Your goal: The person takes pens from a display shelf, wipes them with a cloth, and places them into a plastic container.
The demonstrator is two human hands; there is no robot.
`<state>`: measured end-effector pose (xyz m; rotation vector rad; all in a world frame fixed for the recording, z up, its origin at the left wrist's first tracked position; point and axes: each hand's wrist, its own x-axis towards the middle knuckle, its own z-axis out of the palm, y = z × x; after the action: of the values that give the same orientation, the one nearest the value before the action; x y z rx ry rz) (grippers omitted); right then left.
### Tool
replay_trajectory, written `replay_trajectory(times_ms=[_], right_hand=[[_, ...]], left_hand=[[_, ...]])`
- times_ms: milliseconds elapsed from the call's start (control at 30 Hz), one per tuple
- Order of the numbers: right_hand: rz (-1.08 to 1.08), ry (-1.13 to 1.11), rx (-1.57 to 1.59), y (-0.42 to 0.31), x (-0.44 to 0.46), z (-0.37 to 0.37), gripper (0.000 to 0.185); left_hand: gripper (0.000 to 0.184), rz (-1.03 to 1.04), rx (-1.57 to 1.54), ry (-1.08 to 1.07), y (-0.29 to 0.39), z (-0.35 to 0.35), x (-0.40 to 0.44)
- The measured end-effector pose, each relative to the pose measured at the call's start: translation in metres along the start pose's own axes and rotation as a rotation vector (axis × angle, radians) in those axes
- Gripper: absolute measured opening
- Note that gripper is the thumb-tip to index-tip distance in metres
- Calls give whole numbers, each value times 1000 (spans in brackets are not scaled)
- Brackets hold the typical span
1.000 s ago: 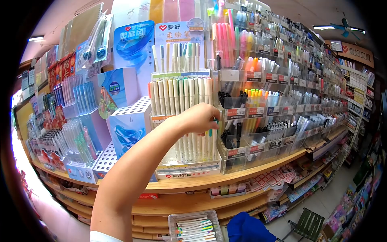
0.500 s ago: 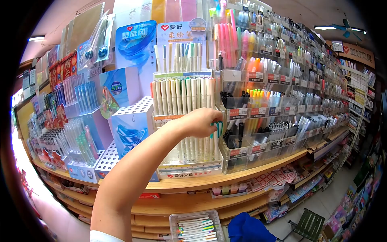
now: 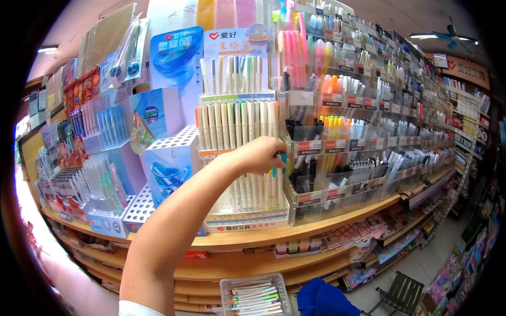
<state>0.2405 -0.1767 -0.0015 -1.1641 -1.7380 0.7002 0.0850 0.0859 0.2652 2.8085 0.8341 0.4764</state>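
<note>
- At the rack's (image 3: 269, 217) lower right end: left grip (image 3: 261, 155), fingers curled nearly closed at a teal cap (image 3: 283, 160); cannot tell if held.
- White pens (image 3: 242, 190): just below, left of grip; long axes near upright.
- Tray (image 3: 224, 296), loose pens (image 3: 256, 299) inside: well below grip.
- Right grip: out of view.

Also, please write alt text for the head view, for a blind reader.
Left hand at the right side of a display rack of upright pale pens, on a wooden shelf; below, a clear bin holds more pens.
</note>
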Motion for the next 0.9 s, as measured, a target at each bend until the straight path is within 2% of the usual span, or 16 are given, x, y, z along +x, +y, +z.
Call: replay_trajectory(times_ms=[200,300,400,433,567,667,867,900], right_hand=[[221,123,164,-22,1,3,18],[283,41,235,-15,2,0,15],[557,236,790,-21,9,7,14],[592,246,850,-22,10,8,14],[444,121,612,-23,23,-1,20],[287,69,391,-26,34,-9,29],[-153,79,41,-50,91,-27,50],[-178,22,-2,-51,97,-27,49]], left_hand=[[30,-6,-45,11,2,-17,1],[29,-18,-140,50,-2,-23,-5],[27,-29,-186,119,-11,-28,-11],[27,-38,-193,123,-11,-31,-14],[28,-115,-280,147,-16,-41,-26],[26,-71,-427,116,-14,-41,-39],[28,12,-640,-194,2,12,-63],[29,27,-669,-236,8,24,-67]])
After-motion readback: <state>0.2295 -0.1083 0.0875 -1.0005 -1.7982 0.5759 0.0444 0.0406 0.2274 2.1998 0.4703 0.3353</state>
